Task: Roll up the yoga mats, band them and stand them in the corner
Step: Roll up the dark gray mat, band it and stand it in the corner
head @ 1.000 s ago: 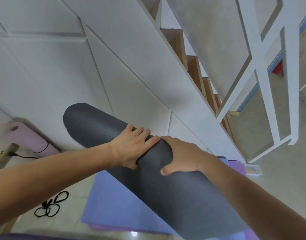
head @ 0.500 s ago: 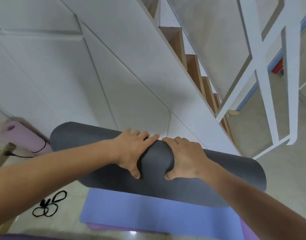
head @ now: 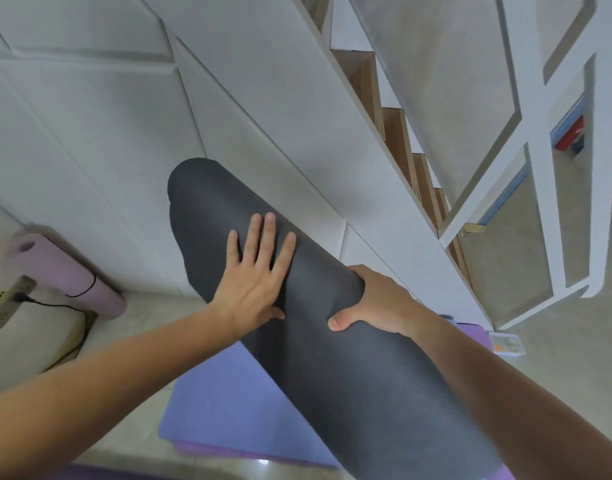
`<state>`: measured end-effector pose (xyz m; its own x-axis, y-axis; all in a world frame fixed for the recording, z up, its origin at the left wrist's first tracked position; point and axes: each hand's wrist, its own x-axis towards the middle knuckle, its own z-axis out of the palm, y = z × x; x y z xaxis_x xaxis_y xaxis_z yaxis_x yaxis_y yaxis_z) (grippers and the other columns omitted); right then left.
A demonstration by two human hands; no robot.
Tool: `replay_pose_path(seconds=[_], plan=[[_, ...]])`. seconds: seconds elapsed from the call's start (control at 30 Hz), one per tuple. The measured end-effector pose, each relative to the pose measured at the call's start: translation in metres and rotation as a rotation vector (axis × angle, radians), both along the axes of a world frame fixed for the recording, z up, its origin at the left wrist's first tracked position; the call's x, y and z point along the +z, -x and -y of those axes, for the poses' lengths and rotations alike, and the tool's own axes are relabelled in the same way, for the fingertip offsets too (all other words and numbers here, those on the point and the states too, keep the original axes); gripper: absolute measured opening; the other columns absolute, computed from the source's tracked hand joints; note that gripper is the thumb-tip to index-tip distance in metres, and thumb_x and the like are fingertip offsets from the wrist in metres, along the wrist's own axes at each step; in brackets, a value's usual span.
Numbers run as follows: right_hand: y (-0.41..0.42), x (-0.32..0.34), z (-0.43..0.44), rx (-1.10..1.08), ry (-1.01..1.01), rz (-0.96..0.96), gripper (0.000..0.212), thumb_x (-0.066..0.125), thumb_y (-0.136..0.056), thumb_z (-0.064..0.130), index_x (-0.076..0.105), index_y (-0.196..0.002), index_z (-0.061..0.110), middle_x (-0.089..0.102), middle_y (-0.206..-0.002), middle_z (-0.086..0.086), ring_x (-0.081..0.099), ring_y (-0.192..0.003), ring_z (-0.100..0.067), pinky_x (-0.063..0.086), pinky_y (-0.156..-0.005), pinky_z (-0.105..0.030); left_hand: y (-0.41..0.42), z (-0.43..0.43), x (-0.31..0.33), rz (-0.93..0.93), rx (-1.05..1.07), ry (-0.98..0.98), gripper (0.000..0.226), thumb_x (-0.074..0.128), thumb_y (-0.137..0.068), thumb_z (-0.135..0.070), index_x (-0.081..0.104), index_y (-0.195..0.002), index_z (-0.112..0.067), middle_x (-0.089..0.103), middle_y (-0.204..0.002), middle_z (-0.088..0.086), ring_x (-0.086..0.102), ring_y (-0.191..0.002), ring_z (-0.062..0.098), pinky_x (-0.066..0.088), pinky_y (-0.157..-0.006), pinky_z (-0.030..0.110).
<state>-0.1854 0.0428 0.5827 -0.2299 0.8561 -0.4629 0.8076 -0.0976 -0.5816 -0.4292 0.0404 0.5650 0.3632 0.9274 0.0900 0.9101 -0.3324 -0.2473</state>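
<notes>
A rolled dark grey yoga mat [head: 353, 362] is held up at a slant, its far end pointing up and left toward the white wall. My right hand [head: 377, 299] grips the roll around its middle from the right side. My left hand [head: 252, 275] lies flat on the roll with fingers spread, pressing its upper face. A blue-purple mat [head: 228, 407] lies flat on the floor under the roll. At the far left a pink rolled mat [head: 65, 271] with a black band leans in the corner.
A white power strip [head: 6, 303] with a black cable lies on the floor at the left. White staircase panelling [head: 297, 133] and a white railing [head: 540, 168] fill the back and right. A small clear box [head: 505, 344] sits on the floor at the right.
The grey roll has swung from lying level across the view to a slant with its far end raised. My left hand has flattened out on the roll, fingers spread.
</notes>
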Motion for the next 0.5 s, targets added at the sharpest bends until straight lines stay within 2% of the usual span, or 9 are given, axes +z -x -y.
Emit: replay_pose_path(seconds=[0.1, 0.23, 0.3, 0.37, 0.4, 0.47, 0.5], plan=[[0.006, 0.004, 0.000, 0.004, -0.063, 0.065, 0.095, 0.084, -0.056, 0.061, 0.039, -0.137, 0.038, 0.059, -0.120, 0.014, 0.060, -0.104, -0.015, 0.046, -0.089, -0.035, -0.004, -0.005, -0.007, 0.058, 0.080, 0.006, 0.157, 0.095, -0.037, -0.060, 0.007, -0.154, -0.004, 0.001, -0.159, 0.034, 0.003, -0.147, 0.054, 0.024, -0.107, 0.074], [0.016, 0.008, -0.002, 0.012, -0.173, 0.196, 0.096, 0.078, -0.051, 0.070, 0.041, -0.132, 0.036, 0.061, -0.112, 0.014, 0.061, -0.097, -0.015, 0.047, -0.080, -0.034, -0.008, -0.011, -0.009, 0.112, 0.155, 0.049, 0.158, 0.093, -0.040, -0.063, 0.001, -0.154, -0.004, 0.002, -0.161, 0.032, 0.002, -0.149, 0.052, 0.029, -0.107, 0.073], [0.017, 0.007, -0.002, 0.030, -0.174, 0.206, 0.095, 0.077, -0.048, 0.072, 0.042, -0.129, 0.036, 0.061, -0.108, 0.015, 0.061, -0.093, -0.013, 0.049, -0.079, -0.034, -0.008, -0.017, -0.003, 0.016, 0.034, 0.020, 0.155, 0.092, -0.039, -0.063, 0.008, -0.154, -0.004, 0.012, -0.162, 0.029, 0.010, -0.148, 0.051, 0.024, -0.109, 0.072], [0.014, 0.009, -0.002, 0.067, -0.157, 0.208, 0.092, 0.077, -0.049, 0.070, 0.042, -0.128, 0.038, 0.061, -0.107, 0.016, 0.061, -0.094, -0.012, 0.049, -0.082, -0.034, -0.006, -0.023, 0.004, -0.128, -0.245, -0.008, 0.150, 0.091, -0.039, -0.062, 0.015, -0.155, -0.007, 0.019, -0.162, 0.022, 0.016, -0.147, 0.049, 0.017, -0.112, 0.070], [0.011, 0.012, -0.002, 0.093, -0.141, 0.208, 0.092, 0.077, -0.050, 0.069, 0.042, -0.129, 0.039, 0.062, -0.108, 0.017, 0.061, -0.095, -0.011, 0.049, -0.085, -0.035, -0.005, -0.024, 0.008, -0.189, -0.365, 0.000, 0.149, 0.091, -0.041, -0.063, 0.013, -0.157, -0.009, 0.018, -0.162, 0.021, 0.017, -0.148, 0.048, 0.017, -0.112, 0.070], [0.008, 0.016, -0.001, 0.137, -0.101, 0.197, 0.091, 0.079, -0.052, 0.067, 0.041, -0.131, 0.042, 0.062, -0.110, 0.019, 0.061, -0.098, -0.009, 0.049, -0.090, -0.035, -0.006, -0.026, 0.013, -0.232, -0.478, 0.035, 0.148, 0.089, -0.045, -0.063, 0.008, -0.158, -0.013, 0.020, -0.160, 0.023, 0.022, -0.145, 0.048, 0.022, -0.110, 0.070], [0.007, 0.018, -0.001, 0.150, -0.080, 0.192, 0.090, 0.079, -0.052, 0.066, 0.041, -0.131, 0.042, 0.062, -0.110, 0.019, 0.061, -0.098, -0.008, 0.049, -0.091, -0.035, -0.007, -0.027, 0.013, -0.222, -0.499, 0.048, 0.144, 0.088, -0.045, -0.063, 0.011, -0.157, -0.013, 0.029, -0.155, 0.024, 0.031, -0.140, 0.047, 0.027, -0.107, 0.069]])
